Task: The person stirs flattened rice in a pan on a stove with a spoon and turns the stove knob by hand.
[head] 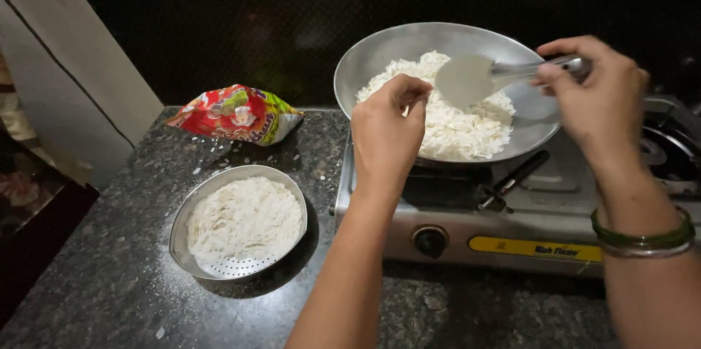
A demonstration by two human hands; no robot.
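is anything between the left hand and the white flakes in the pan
Nothing visible. The left hand hovers, fingers pinched, right over the near edge of the flakes in the pan. The spatula, held by the right hand, sits off to the side.

Speckled granite counter (pixel 109 276); dark wall (pixel 219 20)

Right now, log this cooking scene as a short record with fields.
Left hand: fingers pinched together over the white flaked rice, in front of the round steel pan
Right hand: gripping the flat steel spatula
Stove: steel gas stove under pan
Counter: perforated steel sieve bowl of flakes; crumpled red packet behind it
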